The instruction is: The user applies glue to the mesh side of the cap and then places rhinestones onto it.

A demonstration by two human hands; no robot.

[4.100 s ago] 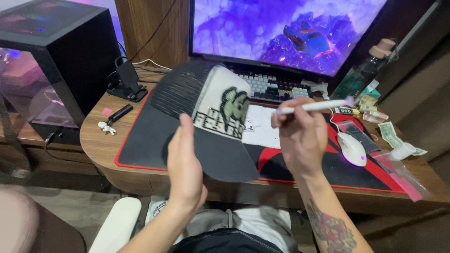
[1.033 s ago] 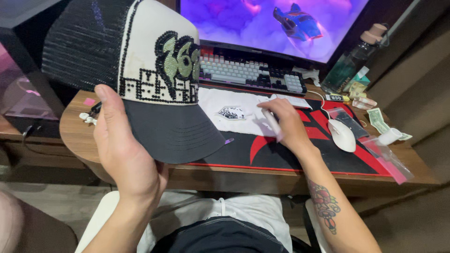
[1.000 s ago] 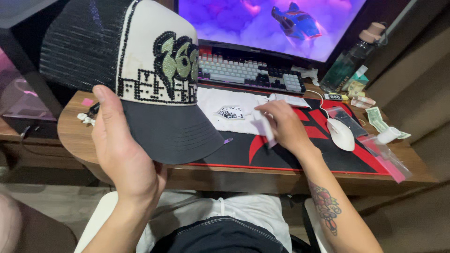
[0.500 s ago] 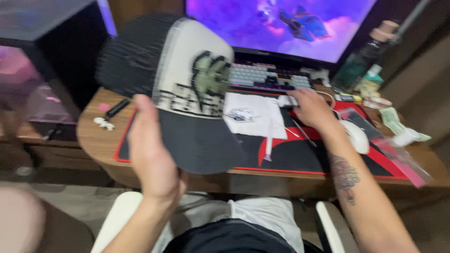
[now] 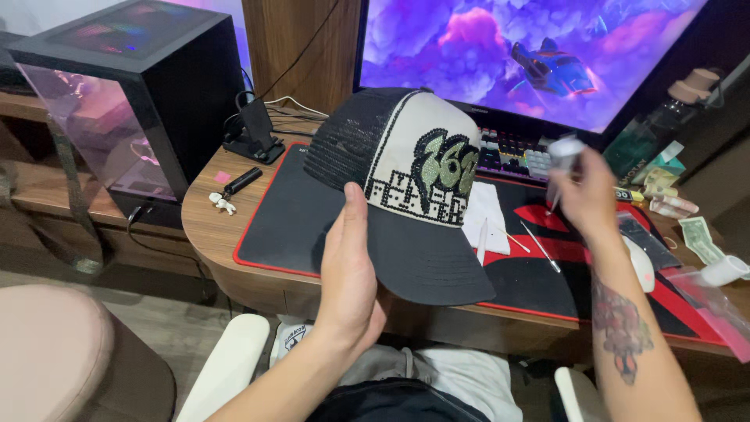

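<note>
Your left hand (image 5: 349,289) is holding the cap (image 5: 406,187) up over the worktop (image 5: 211,230), with its fingers (image 5: 353,227) gripping the dark brim. Your right hand (image 5: 587,195) is raised near the keyboard (image 5: 512,156), with its fingers closed around a small white tube (image 5: 564,152).

So the right hand (image 5: 586,195) is up off the red and black desk mat (image 5: 312,227) now, hovering in front of the keyboard with a small blurry white tube-shaped thing (image 5: 564,152) pinched in it; a moment ago it was down flat by the white paper sheet (image 5: 486,219). The black mesh trucker cap with cream front panel (image 5: 406,187) sits lower and more centred than a second back, brim pointing down-right, left hand (image 5: 351,273) gripping it from underneath.
</note>
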